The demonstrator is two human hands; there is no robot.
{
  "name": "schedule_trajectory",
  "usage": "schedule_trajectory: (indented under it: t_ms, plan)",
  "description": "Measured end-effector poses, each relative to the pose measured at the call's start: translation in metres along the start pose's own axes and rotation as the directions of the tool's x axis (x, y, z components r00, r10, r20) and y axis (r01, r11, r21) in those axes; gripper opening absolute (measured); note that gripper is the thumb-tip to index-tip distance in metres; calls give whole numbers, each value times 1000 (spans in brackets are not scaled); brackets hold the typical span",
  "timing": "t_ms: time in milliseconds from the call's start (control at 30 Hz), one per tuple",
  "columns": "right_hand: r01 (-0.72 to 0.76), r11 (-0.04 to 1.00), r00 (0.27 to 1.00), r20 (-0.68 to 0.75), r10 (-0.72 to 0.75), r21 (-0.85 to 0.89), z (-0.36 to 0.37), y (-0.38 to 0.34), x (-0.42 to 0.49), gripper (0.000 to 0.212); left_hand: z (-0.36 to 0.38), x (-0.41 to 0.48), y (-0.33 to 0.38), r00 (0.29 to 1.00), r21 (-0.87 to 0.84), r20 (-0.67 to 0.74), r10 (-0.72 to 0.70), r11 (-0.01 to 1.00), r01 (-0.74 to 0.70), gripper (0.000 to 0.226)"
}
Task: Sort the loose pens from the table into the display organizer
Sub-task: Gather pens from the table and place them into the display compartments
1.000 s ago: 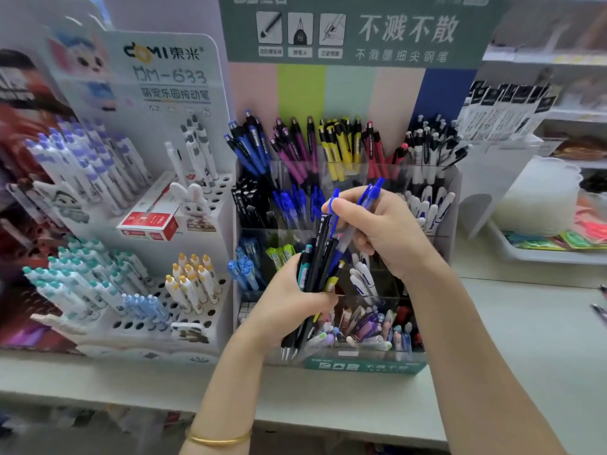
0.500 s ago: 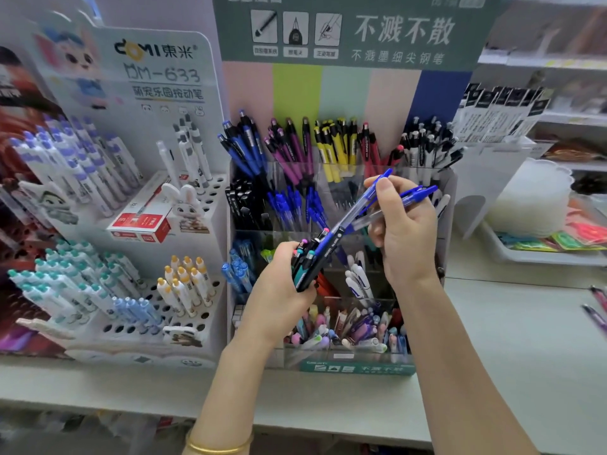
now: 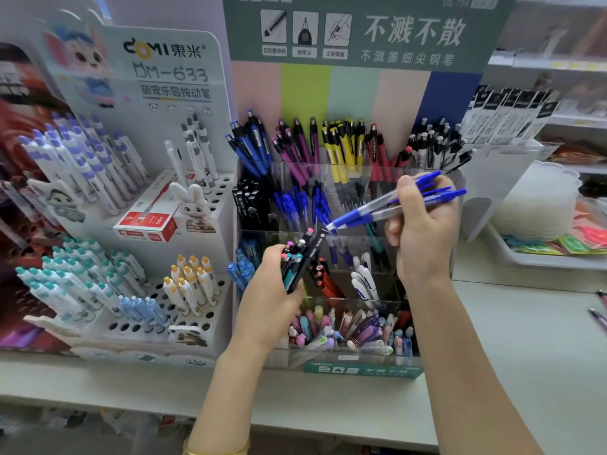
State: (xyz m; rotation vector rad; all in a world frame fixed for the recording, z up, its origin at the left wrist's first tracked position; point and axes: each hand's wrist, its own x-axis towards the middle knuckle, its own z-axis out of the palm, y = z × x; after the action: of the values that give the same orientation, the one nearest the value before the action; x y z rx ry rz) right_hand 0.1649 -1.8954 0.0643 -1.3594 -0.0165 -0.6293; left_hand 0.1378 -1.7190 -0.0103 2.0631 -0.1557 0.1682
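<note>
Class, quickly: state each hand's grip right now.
Left hand: grips a bundle of mixed pens.
Right hand: grips several blue pens.

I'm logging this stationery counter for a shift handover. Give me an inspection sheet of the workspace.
Surface: pale counter, loose pens at its right edge.
Job's things: clear display organizer, compartments stocked by colour; blue pens; mixed pen bundle.
Clutter: white pen rack with red box, left; white tray, right.
Grippers: right hand holds the blue pens above the organizer; left hand grips the bundle.
Cables: nothing seen.
Surroundings: shop shelves, green sign behind.
</note>
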Motion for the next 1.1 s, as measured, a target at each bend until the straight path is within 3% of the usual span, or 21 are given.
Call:
schedule_trajectory:
  t_ms: [200, 367, 467, 567, 633, 767, 867, 1000, 1100]
  plan:
    - [185, 946, 976, -67, -209, -266, 5, 6, 0, 20, -7, -4, -3, 999, -130, -41, -19, 991, 14, 42]
    - [396, 773, 908, 88, -409, -496, 18, 7, 5, 18, -5, -6, 5, 999, -205, -16, 46, 978, -48, 45]
    - [374, 642, 927, 247, -282, -669, 29, 14, 11, 17, -4, -8, 10, 994, -174, -9, 111, 978, -111, 51]
    - [364, 374, 931, 342, -127, -853, 37, 20, 14, 12, -1, -11, 12, 985, -163, -57, 162, 972, -169, 56]
    - [341, 245, 937, 349, -9, -908, 44, 19, 13, 14, 1, -12, 12, 977, -148, -101, 190, 968, -203, 58]
    - [266, 110, 947, 281, 159, -958, 49, 21, 15, 10, 2, -16, 14, 970, -141, -150, 192, 967, -213, 58]
    - [225, 178, 938, 262, 226, -958, 42, 20, 15, 23, 1, -17, 21, 989, -258, -108, 106, 957, -131, 48]
    - [175, 483, 930, 305, 206, -858, 32, 14, 12, 56, 2, -18, 21, 1000, -438, 9, -12, 899, 15, 39]
    - [227, 522, 936, 333, 117, -822, 25, 15, 8, 59, 4, -17, 19, 995, -555, 89, -47, 827, 89, 28]
